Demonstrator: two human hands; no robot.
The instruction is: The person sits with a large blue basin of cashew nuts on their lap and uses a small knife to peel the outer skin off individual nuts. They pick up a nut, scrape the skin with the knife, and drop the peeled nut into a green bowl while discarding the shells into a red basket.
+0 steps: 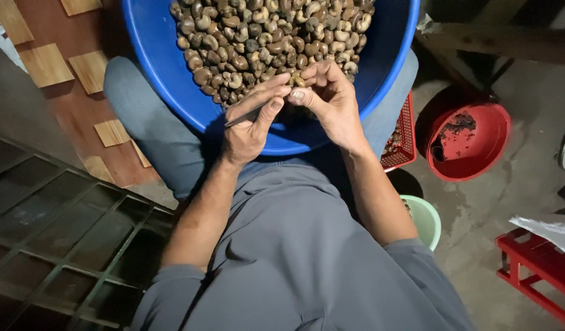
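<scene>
The left hand (252,125) pinched a thin blade (245,115), angled toward a nut (296,80) gripped in the right hand (331,98) fingertips; both worked over the blue basin (166,73) on the lap, so pieces fell among the heaped nuts (264,37); a red bowl (469,144) sat near.

From my feed, well left of the fingers I see a reddish floor (80,116) set with pale wooden tiles (46,64), and nearer the camera on that side a dark metal grate (61,239) of square panels. Right of the fingers the ground is rough grey concrete (479,214), dimly lit, with a red round basin (469,141), a red slatted basket (402,144), a pale green bucket (426,217) and a low red stool (531,270) standing on it. A dark wooden beam (497,43) runs above the basin.
</scene>
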